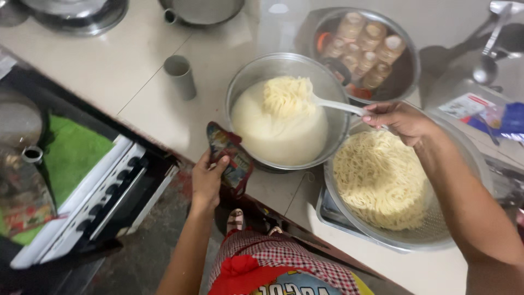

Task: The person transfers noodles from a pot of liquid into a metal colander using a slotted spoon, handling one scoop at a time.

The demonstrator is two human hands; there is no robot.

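Left grip point(206, 177) around pot-holder point(229, 157)

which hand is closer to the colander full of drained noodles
Right. The right hand holds a white spoon handle directly above the colander's far rim. The left hand grips a colourful cloth at the counter edge, beyond the pot.

Two noodle bowls point(338, 98) point(464, 218), one cup point(180, 76), one packet point(229, 158), one ladle point(488, 52).
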